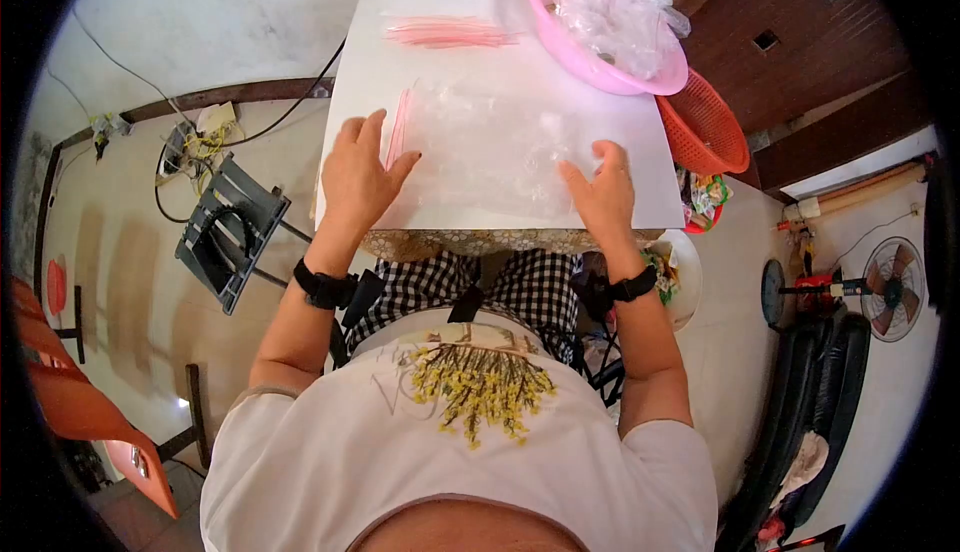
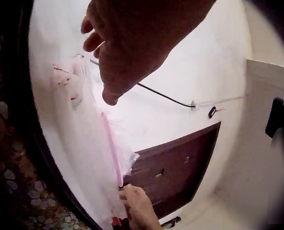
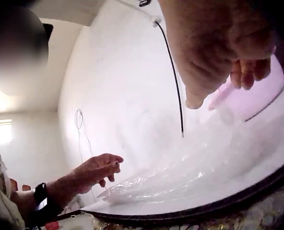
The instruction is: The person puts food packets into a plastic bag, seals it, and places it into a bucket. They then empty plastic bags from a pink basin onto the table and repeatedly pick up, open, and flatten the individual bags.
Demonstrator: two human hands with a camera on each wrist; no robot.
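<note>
From my remote seat I see a clear plastic bag (image 1: pixel 480 157) lying flat at the near edge of the white worktop (image 1: pixel 360 62), about midway between its left and right edges. A pink seal strip (image 1: pixel 399 132) runs along the bag's left end.

The left hand (image 1: pixel 358 177) lies on that end, fingers straight and spread, palm down, with the strip showing between its fingers. The right hand (image 1: pixel 603 192) rests on the bag's right end, near the worktop's right edge, fingers laid out on the plastic and thumb pointing inwards. Neither hand pinches anything, and both press the film down onto the worktop. The bag is wrinkled between them.

Further back, near the far edge, a small stack of bags (image 1: pixel 450 32) lies with its pink strips towards me. At the far right corner a pink basin (image 1: pixel 620 82) sits on the worktop, holding crumpled clear plastic (image 1: pixel 610 7).

Just off the right edge I make out an orange basket (image 1: pixel 705 127). On the floor to the left there is a grey stool (image 1: pixel 230 227) and a tangle of cables (image 1: pixel 190 142), and a fan (image 1: pixel 890 287) stands to the right.
</note>
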